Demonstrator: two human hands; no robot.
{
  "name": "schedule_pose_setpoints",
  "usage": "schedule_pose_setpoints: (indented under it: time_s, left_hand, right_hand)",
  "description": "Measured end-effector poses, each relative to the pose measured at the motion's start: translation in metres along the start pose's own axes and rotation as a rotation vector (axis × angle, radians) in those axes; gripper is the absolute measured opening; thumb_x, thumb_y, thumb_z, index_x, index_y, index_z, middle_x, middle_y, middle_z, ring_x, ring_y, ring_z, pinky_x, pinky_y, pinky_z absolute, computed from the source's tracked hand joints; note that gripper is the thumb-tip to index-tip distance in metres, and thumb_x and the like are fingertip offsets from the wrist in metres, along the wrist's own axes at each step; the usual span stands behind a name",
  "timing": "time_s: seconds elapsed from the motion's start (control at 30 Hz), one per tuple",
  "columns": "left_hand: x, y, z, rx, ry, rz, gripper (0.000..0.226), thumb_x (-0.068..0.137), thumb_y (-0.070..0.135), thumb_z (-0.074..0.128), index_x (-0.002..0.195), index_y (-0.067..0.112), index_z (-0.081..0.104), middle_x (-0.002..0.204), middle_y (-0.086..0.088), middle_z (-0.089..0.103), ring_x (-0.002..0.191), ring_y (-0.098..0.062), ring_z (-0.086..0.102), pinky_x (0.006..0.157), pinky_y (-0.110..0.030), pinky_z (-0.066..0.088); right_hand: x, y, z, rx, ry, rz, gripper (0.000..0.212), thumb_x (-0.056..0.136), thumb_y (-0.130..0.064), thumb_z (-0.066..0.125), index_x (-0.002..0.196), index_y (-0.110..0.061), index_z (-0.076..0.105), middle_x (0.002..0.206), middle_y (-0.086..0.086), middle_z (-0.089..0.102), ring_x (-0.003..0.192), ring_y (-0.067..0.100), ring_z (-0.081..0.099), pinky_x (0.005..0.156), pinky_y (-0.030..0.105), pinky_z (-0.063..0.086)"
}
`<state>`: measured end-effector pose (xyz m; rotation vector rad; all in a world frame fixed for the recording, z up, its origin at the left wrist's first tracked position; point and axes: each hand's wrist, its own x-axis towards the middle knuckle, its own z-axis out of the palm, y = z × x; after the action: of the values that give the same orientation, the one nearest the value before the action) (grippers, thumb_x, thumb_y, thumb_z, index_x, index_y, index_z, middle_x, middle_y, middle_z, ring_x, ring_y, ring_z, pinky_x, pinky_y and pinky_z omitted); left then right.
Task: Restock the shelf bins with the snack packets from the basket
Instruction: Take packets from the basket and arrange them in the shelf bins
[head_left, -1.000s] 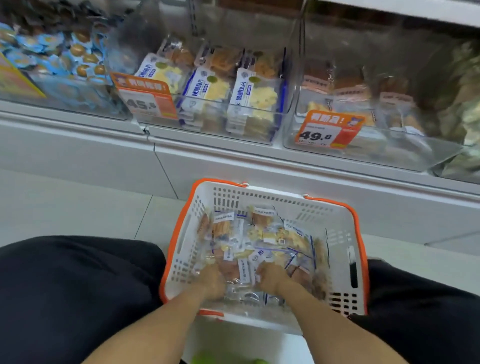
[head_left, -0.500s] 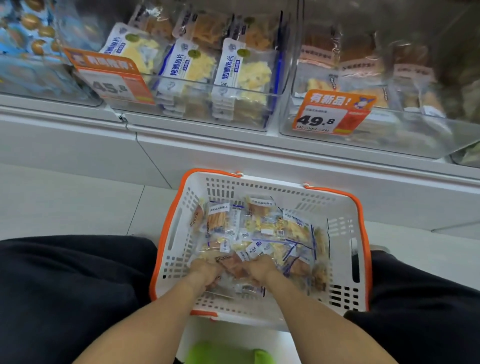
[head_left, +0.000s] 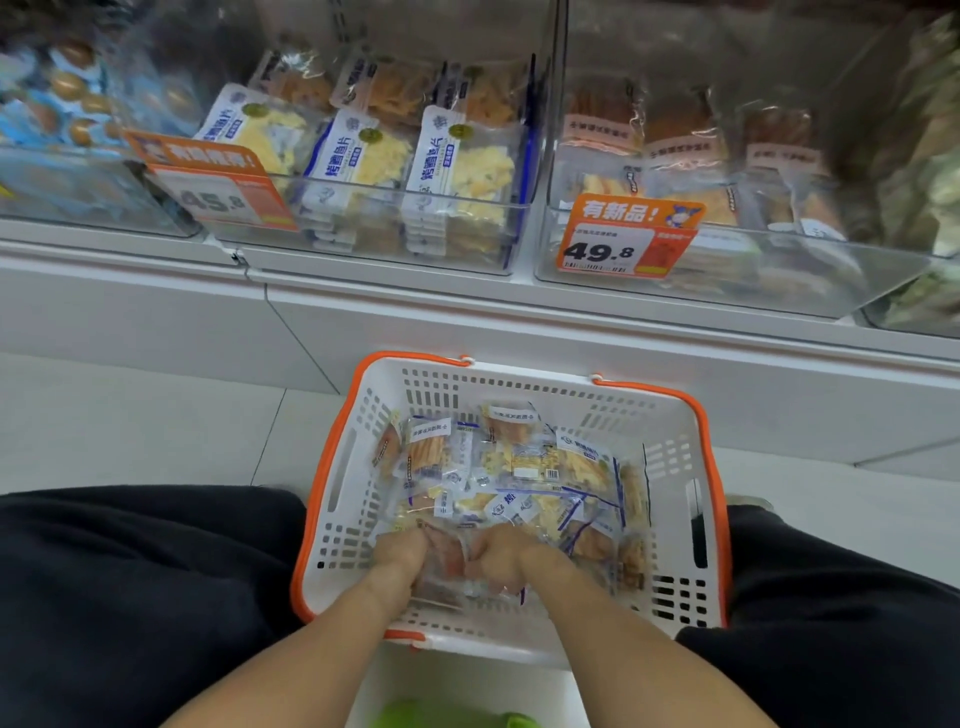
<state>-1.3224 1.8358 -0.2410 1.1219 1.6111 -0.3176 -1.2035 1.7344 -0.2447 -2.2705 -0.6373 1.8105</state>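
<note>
Both the left hand (head_left: 400, 553) and right hand (head_left: 498, 558) are gripping a clear packet (head_left: 447, 564), fingers curled, at the basket's (head_left: 332, 483) six o'clock; lifting may be dragging slippery neighbouring packets (head_left: 519, 467) over the rim.

Pale tiled floor (head_left: 130, 431), basket (head_left: 670, 447) on it, clear bins (head_left: 395, 249) on shelf (head_left: 467, 317)

Bins (head_left: 727, 270) open-topped above; price tags (head_left: 626, 236) front them.

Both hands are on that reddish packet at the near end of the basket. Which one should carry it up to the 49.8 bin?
Probably right: the right hand grips the reddish packet on the side nearer the 49.8 bin; the left hand would cross over.
</note>
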Motion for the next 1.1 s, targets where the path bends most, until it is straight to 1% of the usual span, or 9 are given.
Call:
schedule_pose_setpoints:
  time_s: [0.2,0.4,0.53,0.67,0.7,0.8,0.87,1.0,1.1]
  left_hand:
    - [-0.039,0.065,-0.042,0.513,-0.276,0.419,0.029,0.089,0.015,0.060,0.061,0.015,0.052,0.066,0.001,0.052,0.066,-0.014,0.052,0.067,-0.030,0.043]
    - [-0.094,0.155,-0.106,0.804,-0.313,0.717,0.013,0.086,0.016,0.067,0.089,0.009,0.078,0.096,-0.002,0.073,0.089,-0.017,0.065,0.082,-0.031,0.053]
    - [-0.120,0.192,-0.140,0.599,-0.278,0.847,0.017,0.091,0.015,0.067,0.108,0.017,0.073,0.089,0.002,0.068,0.081,-0.016,0.067,0.073,-0.026,0.058]
    - [-0.124,0.201,-0.166,0.428,-0.307,0.844,0.044,0.082,0.020,0.080,0.120,0.018,0.058,0.092,-0.009,0.074,0.082,-0.021,0.073,0.074,-0.034,0.060]
    - [-0.124,0.200,-0.171,0.421,-0.339,0.830,0.046,0.081,0.021,0.081,0.121,0.018,0.057,0.095,-0.010,0.075,0.085,-0.022,0.074,0.076,-0.036,0.060]
    - [-0.128,0.194,-0.177,0.452,-0.393,0.819,0.026,0.087,0.023,0.075,0.105,0.005,0.068,0.096,-0.016,0.075,0.089,-0.030,0.074,0.087,-0.047,0.058]
    - [-0.134,0.194,-0.177,0.395,-0.368,0.873,0.014,0.090,0.020,0.070,0.091,0.006,0.070,0.091,-0.016,0.076,0.085,-0.031,0.074,0.083,-0.045,0.059]
    - [-0.149,0.198,-0.183,0.254,-0.304,0.980,0.009,0.095,0.011,0.062,0.097,0.005,0.069,0.084,-0.010,0.076,0.066,-0.017,0.071,0.063,-0.030,0.057]
    - [-0.156,0.197,-0.185,0.229,-0.312,0.997,0.009,0.096,0.011,0.061,0.093,0.010,0.069,0.084,-0.012,0.076,0.063,-0.016,0.069,0.063,-0.033,0.056]
  right_hand:
    - [0.001,-0.028,-0.018,0.015,-0.025,-0.222,0.063,0.057,-0.054,0.090,0.110,-0.032,0.065,0.099,-0.015,0.070,0.096,0.008,0.065,0.084,0.025,0.052]
    - [-0.044,-0.071,-0.049,0.476,-0.015,-0.489,0.021,0.084,-0.009,0.078,0.104,-0.006,0.072,0.095,-0.004,0.077,0.097,0.010,0.072,0.078,0.016,0.053]
    - [-0.067,-0.092,-0.071,0.592,0.060,-0.622,0.021,0.086,-0.001,0.074,0.105,-0.010,0.070,0.096,0.014,0.074,0.094,0.016,0.073,0.085,0.031,0.057]
    - [-0.080,-0.099,-0.087,0.641,0.088,-0.680,0.024,0.090,0.006,0.065,0.080,-0.015,0.060,0.066,-0.002,0.054,0.078,0.015,0.062,0.093,0.044,0.056]
    - [-0.085,-0.102,-0.089,0.659,0.108,-0.712,0.012,0.090,0.003,0.067,0.090,-0.008,0.062,0.077,0.009,0.065,0.083,0.018,0.064,0.095,0.047,0.055]
    - [-0.101,-0.113,-0.098,0.750,0.154,-0.820,0.041,0.088,-0.012,0.076,0.120,0.005,0.058,0.115,0.042,0.059,0.096,0.038,0.069,0.085,0.042,0.055]
    - [-0.112,-0.118,-0.103,0.758,0.207,-0.847,0.041,0.088,-0.015,0.076,0.122,0.000,0.060,0.112,0.036,0.065,0.098,0.049,0.067,0.082,0.045,0.054]
    - [-0.138,-0.130,-0.114,0.738,0.316,-0.889,0.023,0.089,-0.008,0.071,0.107,-0.002,0.059,0.071,0.007,0.072,0.072,0.031,0.072,0.065,0.040,0.061]
    - [-0.147,-0.136,-0.116,0.707,0.348,-0.885,0.024,0.087,-0.001,0.072,0.105,-0.003,0.055,0.061,-0.006,0.060,0.079,0.030,0.074,0.064,0.038,0.060]
